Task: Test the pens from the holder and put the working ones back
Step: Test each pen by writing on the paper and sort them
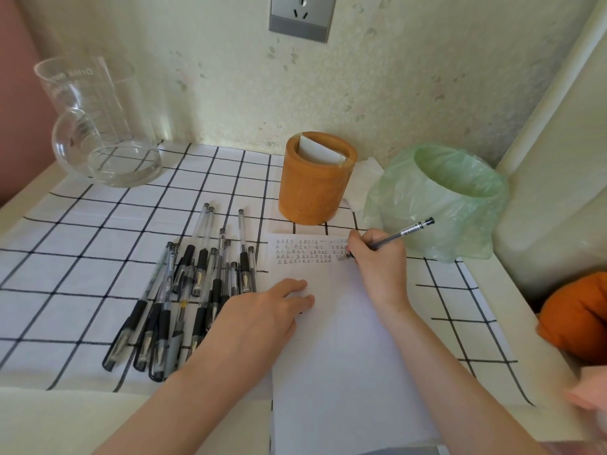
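My right hand [374, 261] pinches a pen [405, 232], tip down on the paper [331, 339] by the rows of marks, barrel running from 8 o'clock to 2. My left hand [262, 311] lies flat on the paper. The holder [317, 188] stands at 11 o'clock from my right hand, which is the nearer. The pile [193, 290] lies at 9.

Home setting: small table [49, 421] in room corner. Checked cloth [82, 257] spread over it. Pale petal-print wallpaper [230, 77] with wall socket [300, 18] behind. Household bits: glass jug [98, 126], bamboo holder [315, 192], little bin with green bag liner [443, 205]. Orange soft fabric item [578, 316] at right edge.
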